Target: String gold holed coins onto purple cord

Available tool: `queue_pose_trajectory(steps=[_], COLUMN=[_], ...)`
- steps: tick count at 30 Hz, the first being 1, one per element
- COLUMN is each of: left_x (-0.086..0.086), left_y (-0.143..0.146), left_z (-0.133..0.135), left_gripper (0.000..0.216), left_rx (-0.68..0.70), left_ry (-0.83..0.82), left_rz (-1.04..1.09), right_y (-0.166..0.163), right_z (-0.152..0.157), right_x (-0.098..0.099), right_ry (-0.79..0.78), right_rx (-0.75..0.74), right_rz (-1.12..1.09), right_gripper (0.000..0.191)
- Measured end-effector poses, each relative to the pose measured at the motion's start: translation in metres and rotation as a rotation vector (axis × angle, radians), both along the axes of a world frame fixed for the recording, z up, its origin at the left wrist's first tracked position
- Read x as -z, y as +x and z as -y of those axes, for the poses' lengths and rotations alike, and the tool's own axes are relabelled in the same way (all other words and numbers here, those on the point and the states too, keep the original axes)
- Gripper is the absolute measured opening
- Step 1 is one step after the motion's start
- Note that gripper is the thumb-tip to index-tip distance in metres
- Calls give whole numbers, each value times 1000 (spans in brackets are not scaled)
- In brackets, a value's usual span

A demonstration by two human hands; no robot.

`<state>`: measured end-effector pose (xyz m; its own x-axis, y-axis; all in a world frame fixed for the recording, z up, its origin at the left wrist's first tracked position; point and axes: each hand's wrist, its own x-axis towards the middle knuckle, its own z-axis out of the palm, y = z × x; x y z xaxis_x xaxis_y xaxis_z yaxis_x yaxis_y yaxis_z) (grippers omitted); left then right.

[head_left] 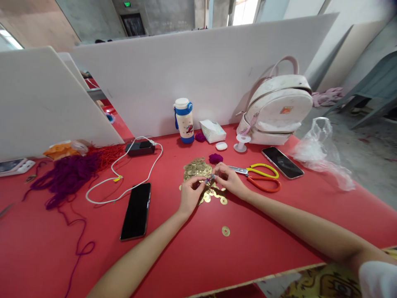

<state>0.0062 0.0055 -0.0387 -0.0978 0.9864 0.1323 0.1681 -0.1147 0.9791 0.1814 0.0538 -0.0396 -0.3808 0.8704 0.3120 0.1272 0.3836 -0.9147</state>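
My left hand (pixel 191 193) and my right hand (pixel 228 179) meet over a heap of brass coins (pixel 198 169) on the red table (pixel 173 256). Both hands pinch a small purple-threaded piece (pixel 210 179) between their fingertips, with coins directly beneath. One loose coin (pixel 225 231) lies alone nearer to me. A small purple yarn ball (pixel 216 158) sits just behind my right hand.
Scissors (pixel 260 177) and a phone (pixel 282 162) lie right of the hands, another phone (pixel 136 211) left. Purple yarn (pixel 66 176), white cable (pixel 124 178), power bank (pixel 140 147), bottle (pixel 184 121), tissue pack (pixel 212 130), spool (pixel 241 142), white backpack (pixel 277 109), plastic bag (pixel 319 153).
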Motion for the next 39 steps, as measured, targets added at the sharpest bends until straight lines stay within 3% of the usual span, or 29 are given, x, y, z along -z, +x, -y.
queue_pose_trajectory(steps=[6, 25, 30, 39], left_x=[-2, -8, -6, -10], left_y=[-1, 1, 0, 3], left_z=[-1, 1, 1, 2], left_gripper=[13, 12, 14, 22], left_rx=[-46, 19, 18, 74], left_ry=[6, 16, -47, -105], left_rz=[66, 133, 171, 257], right_y=[1, 0, 4, 2], right_z=[1, 3, 3, 4], right_x=[2, -5, -7, -8], right_ry=[43, 31, 0, 99], right_rx=[-82, -288, -350, -366], right_rz=[87, 92, 122, 209], right_gripper=[19, 29, 38, 35])
